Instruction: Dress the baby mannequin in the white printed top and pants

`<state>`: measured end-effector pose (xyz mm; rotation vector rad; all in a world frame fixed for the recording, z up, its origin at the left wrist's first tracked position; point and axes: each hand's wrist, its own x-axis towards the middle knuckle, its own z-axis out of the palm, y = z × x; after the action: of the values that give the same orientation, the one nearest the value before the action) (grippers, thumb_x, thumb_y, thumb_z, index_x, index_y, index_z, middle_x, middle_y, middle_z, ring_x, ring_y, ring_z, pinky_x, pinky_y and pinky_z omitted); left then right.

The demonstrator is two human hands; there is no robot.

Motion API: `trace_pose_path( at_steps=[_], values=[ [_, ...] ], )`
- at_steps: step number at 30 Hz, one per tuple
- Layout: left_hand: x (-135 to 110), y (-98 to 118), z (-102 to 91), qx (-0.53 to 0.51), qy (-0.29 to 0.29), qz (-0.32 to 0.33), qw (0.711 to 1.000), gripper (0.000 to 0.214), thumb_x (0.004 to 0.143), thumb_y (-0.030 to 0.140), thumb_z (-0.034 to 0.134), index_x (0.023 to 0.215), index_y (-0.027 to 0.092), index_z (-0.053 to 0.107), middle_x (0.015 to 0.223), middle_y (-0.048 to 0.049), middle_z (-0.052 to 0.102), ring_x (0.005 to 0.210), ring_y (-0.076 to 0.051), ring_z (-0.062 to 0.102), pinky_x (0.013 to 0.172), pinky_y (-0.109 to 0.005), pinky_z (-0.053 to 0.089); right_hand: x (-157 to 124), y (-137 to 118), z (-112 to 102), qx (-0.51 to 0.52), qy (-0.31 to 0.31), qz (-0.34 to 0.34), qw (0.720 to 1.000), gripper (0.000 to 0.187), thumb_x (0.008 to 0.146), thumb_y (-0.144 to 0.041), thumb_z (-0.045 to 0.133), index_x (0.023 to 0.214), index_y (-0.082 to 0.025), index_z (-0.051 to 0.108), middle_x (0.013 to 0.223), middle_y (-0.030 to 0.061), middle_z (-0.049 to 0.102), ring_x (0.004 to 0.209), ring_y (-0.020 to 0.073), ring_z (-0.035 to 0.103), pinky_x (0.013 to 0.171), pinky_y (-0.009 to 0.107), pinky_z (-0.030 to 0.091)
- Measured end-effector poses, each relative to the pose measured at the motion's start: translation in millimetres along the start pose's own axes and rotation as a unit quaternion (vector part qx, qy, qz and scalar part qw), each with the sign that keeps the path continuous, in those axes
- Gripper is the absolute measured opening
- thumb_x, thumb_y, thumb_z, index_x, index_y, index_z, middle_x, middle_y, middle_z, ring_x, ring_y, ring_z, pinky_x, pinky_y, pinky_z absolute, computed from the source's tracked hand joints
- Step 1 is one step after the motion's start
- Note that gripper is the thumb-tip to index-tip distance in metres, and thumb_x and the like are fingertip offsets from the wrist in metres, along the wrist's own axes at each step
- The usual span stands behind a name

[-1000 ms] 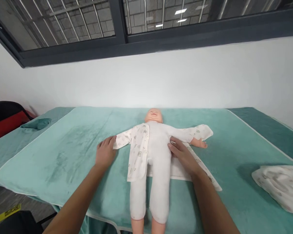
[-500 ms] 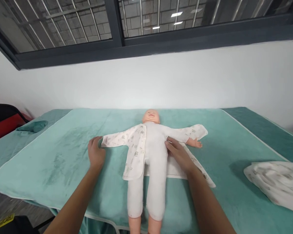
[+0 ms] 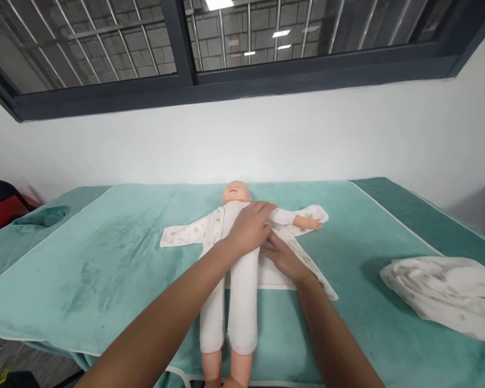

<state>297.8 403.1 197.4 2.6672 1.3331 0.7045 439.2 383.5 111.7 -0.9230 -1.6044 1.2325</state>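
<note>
A baby doll (image 3: 243, 302) in a white undersuit lies on its back, head towards the wall. A white patterned jacket (image 3: 186, 234) is spread under and around it. Its left-side sleeve lies flat; the right-side front panel lies opened out on the mat. The doll's bare hand (image 3: 309, 222) rests on the right-side sleeve. My left hand (image 3: 251, 226) lies across the doll's chest, fingers stretched towards its right-side armpit. Just below those fingertips, my right hand (image 3: 283, 257) is at the doll's side above the jacket panel, thumb apart from its fingers; some fingertips are hidden.
A teal mat (image 3: 117, 258) with pale edging covers the table against a white wall (image 3: 242, 140). At right lies a bunched white patterned cloth (image 3: 440, 296). A small teal cloth (image 3: 44, 215) and a red-and-black item (image 3: 2, 213) are at far left. A barred window is above.
My left hand has moved right from the left-side sleeve end onto the doll's chest. My right hand stays by the doll's side. The doll's right-side arm sits higher, over the sleeve.
</note>
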Motion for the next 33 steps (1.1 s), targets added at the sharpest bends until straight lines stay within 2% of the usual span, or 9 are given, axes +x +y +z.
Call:
trace_pose_path(
  at_steps=[3,5,8,13,17,22,26,29,33],
  values=[
    [42.1,9.3,13.6,0.128,-0.143,0.033,0.981,0.048,0.084,0.018,0.054,0.131,0.021,0.045,0.131,-0.0101,0.056,0.124,-0.026,0.048,0.105,-0.047,0.035,-0.5,3.9,-3.8,-0.096,-0.016,-0.025,0.995,0.042,0.081,-0.023,0.052,0.123,-0.022,0.062,0.126,0.0049,0.065,0.124,0.0257,0.053,0.108,0.045,0.038],
    [56.4,9.2,20.6,0.169,-0.182,0.029,0.968,0.038,0.082,0.017,0.055,0.120,0.019,0.051,0.117,-0.0106,0.062,0.112,-0.027,0.056,0.097,-0.047,0.041,1.5,6.5,-4.7,-0.171,0.023,-0.046,0.984,0.036,0.082,-0.019,0.046,0.109,-0.022,0.068,0.113,0.0038,0.070,0.112,0.0240,0.060,0.100,0.040,0.045],
    [61.0,3.2,19.0,0.185,-0.190,0.031,0.964,0.025,0.082,0.017,0.056,0.106,0.018,0.056,0.107,-0.0106,0.064,0.101,-0.027,0.060,0.086,-0.042,0.045,5.3,11.5,-5.0,-0.241,0.111,-0.051,0.963,0.039,0.078,-0.011,0.039,0.100,-0.022,0.069,0.107,0.0050,0.070,0.109,0.0234,0.059,0.101,0.039,0.042],
    [52.1,-9.4,-8.9,0.211,-0.179,0.020,0.961,0.019,0.086,0.016,0.048,0.104,0.018,0.055,0.106,-0.0115,0.063,0.097,-0.026,0.059,0.081,-0.040,0.044,3.6,17.5,-5.5,-0.319,0.254,0.018,0.913,0.045,0.076,-0.009,0.044,0.117,-0.015,0.063,0.124,0.0187,0.059,0.125,0.0364,0.043,0.107,0.055,0.024],
    [46.1,-14.2,-29.8,0.228,-0.179,0.016,0.957,0.025,0.083,0.008,0.046,0.103,0.018,0.056,0.104,-0.0117,0.063,0.098,-0.026,0.058,0.082,-0.039,0.043,6.8,12.7,-16.6,-0.403,0.234,0.099,0.879,0.036,0.079,-0.014,0.050,0.112,-0.017,0.065,0.120,0.0194,0.062,0.118,0.0381,0.047,0.098,0.050,0.030],
    [40.3,-12.7,-33.4,0.241,-0.195,0.028,0.950,0.029,0.080,0.005,0.050,0.104,0.020,0.059,0.106,-0.0103,0.064,0.102,-0.025,0.057,0.087,-0.040,0.040,29.4,1.3,-60.8,-0.360,0.154,0.111,0.914,0.015,0.080,-0.026,0.055,0.081,-0.020,0.069,0.086,0.0107,0.070,0.084,0.0255,0.060,0.073,0.034,0.038],
    [41.2,-9.5,-15.7,0.268,-0.207,0.006,0.941,0.026,0.078,0.006,0.056,0.100,0.019,0.063,0.106,-0.0125,0.066,0.106,-0.028,0.055,0.093,-0.045,0.035,41.3,-0.1,-89.9,-0.293,0.116,0.102,0.943,0.027,0.075,-0.041,0.061,0.058,-0.020,0.061,0.061,0.0003,0.060,0.064,0.0170,0.053,0.060,0.028,0.035],
    [47.3,-8.3,0.8,0.286,-0.207,-0.024,0.935,0.024,0.078,0.009,0.058,0.099,0.018,0.066,0.106,-0.0145,0.068,0.108,-0.030,0.054,0.094,-0.048,0.033,37.6,4.1,-94.7,-0.251,0.134,0.110,0.952,0.038,0.074,-0.055,0.060,0.060,-0.019,0.059,0.057,-0.0021,0.054,0.059,0.0149,0.047,0.054,0.026,0.032],
    [57.1,-11.3,12.8,0.296,-0.200,-0.061,0.932,0.024,0.079,0.009,0.057,0.101,0.015,0.067,0.105,-0.0167,0.067,0.105,-0.031,0.053,0.093,-0.049,0.032,26.7,2.5,-91.1,-0.166,0.178,0.108,0.964,0.042,0.073,-0.060,0.062,0.063,-0.019,0.060,0.058,-0.0027,0.052,0.059,0.0136,0.045,0.054,0.025,0.032]
  ],
)
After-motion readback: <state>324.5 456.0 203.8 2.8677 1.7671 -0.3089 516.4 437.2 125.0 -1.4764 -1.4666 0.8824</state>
